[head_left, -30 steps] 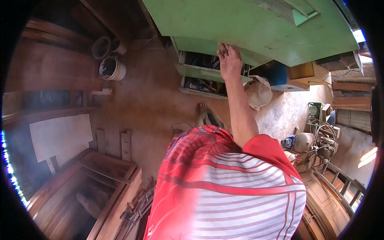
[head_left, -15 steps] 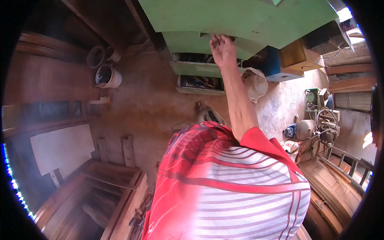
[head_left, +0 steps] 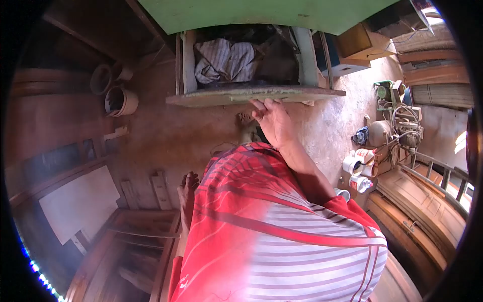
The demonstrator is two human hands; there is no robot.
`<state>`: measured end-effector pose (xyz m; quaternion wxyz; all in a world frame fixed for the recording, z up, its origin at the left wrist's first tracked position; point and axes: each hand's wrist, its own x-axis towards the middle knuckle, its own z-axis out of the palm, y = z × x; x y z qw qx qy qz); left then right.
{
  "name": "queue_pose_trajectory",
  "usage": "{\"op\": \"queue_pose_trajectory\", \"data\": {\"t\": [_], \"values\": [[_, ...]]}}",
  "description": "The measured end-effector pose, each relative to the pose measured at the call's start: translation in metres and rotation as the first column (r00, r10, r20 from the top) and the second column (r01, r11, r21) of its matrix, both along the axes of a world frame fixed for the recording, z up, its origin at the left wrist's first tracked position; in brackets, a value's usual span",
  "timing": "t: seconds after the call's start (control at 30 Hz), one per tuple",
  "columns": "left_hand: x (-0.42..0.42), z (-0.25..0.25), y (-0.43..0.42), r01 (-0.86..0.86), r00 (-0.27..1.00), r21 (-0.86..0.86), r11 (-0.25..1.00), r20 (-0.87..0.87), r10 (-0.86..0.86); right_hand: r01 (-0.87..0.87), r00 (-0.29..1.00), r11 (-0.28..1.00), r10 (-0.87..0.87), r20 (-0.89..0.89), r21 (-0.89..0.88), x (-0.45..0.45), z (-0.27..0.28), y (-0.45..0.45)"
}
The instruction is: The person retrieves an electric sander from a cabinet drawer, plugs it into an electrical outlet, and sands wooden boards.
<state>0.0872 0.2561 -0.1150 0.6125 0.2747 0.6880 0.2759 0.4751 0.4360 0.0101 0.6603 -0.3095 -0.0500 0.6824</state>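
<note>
Drawer [head_left: 226,96]: out from under green surface [head_left: 271,12], cloth [head_left: 229,60] inside.
Right hand [head_left: 275,126]: fingers bent at drawer front; hold unclear.
Left hand [head_left: 188,194]: low, loosely open, seemingly empty.
Pull: best level, straight.

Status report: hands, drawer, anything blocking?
Right hand at front of open drawer. Left hand apart from it, apparently empty. Striped cloth inside drawer. No obstruction visible.

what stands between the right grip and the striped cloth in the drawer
The drawer front: the right grip is at its outer side, and the striped cloth lies inside, behind it. Above that edge, nothing visible blocks the way.
</note>
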Motion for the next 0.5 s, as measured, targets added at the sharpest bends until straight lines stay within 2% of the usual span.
{"op": "queue_pose_trajectory", "data": {"t": [0.03, 0.1, 0.2, 0.33, 0.43, 0.5], "values": [[0.005, 0.013, 0.013, -0.119, 0.991, -0.030, 0.992, 0.060, 0.120, 0.011, 1.000, 1.000, -0.011, 0.000, 0.000, 0.000, -0.001, -0.008], [0.015, 0.040, 0.036, -0.101, 0.994, 0.007, 0.995, 0.034, 0.101, -0.065, 0.998, 0.996, 0.065, 0.005, 0.060, 0.003, -0.005, -0.021], [0.020, 0.067, 0.061, -0.078, 0.997, 0.079, 0.994, -0.012, 0.079, -0.127, 0.990, 0.992, 0.126, 0.064, 0.017, 0.003, 0.008, -0.031], [0.036, 0.090, 0.082, -0.032, 0.998, 0.166, 0.986, -0.048, 0.041, -0.149, 0.985, 0.988, 0.145, 0.097, 0.034, 0.010, 0.004, -0.034], [0.039, 0.099, 0.093, -0.007, 0.998, 0.170, 0.985, -0.058, 0.017, -0.144, 0.984, 0.989, 0.140, 0.114, 0.032, 0.006, 0.004, -0.032], [0.048, 0.104, 0.099, 0.004, 0.998, 0.181, 0.984, -0.060, 0.007, -0.191, 0.976, 0.976, 0.177, 0.129, 0.105, 0.010, -0.003, -0.037]]}}
